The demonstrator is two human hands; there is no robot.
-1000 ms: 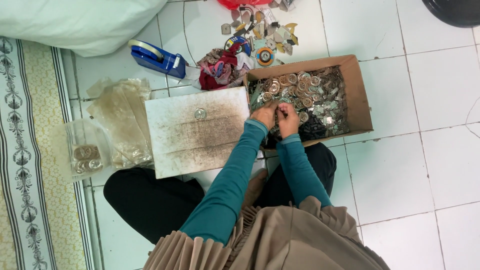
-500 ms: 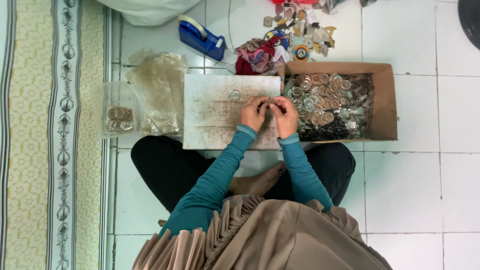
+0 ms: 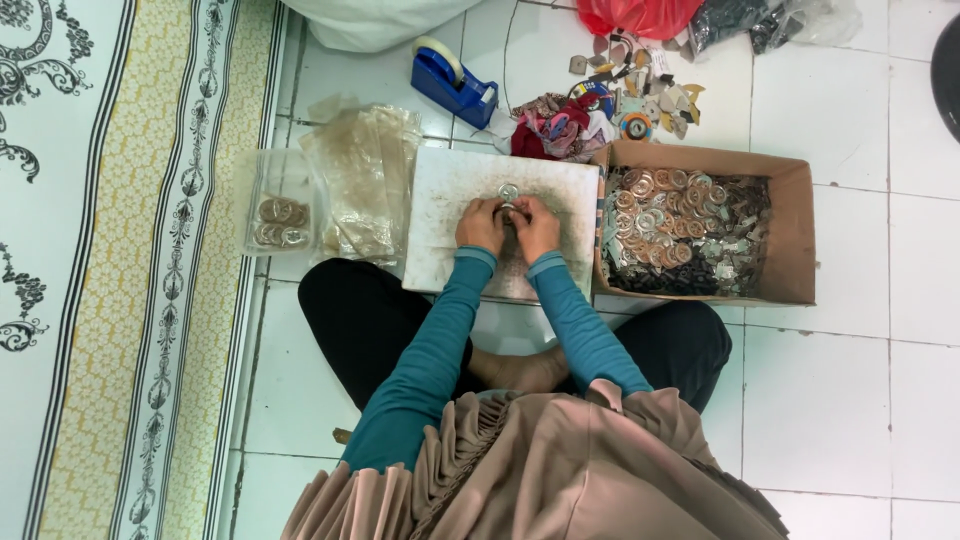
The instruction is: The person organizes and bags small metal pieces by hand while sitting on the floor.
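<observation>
Evidently a small metal ring piece point(image 3: 508, 208) is being worked between both hands, at the middle of a worn white board point(image 3: 450, 180) laid on the tiled floor in front of the seated person. The left hand point(image 3: 481, 224) and the right hand point(image 3: 537, 226) are pressed close together, fingers curled inward around the piece, though the exact pinch is too small to be made out. A second round ring point(image 3: 508, 191) lies on the board just beyond the fingertips. To the right, touching the board's edge, a cardboard box point(image 3: 790, 240) is filled with many similar rings and dark parts. On the left, a clear bag of finished rings point(image 3: 277, 222) and a stack of empty clear bags point(image 3: 365, 175) are placed. For the step to be done well, the piece should be kept low over the board, so that anything dropped is caught there, and a firm, even grip should be held from both sides.
</observation>
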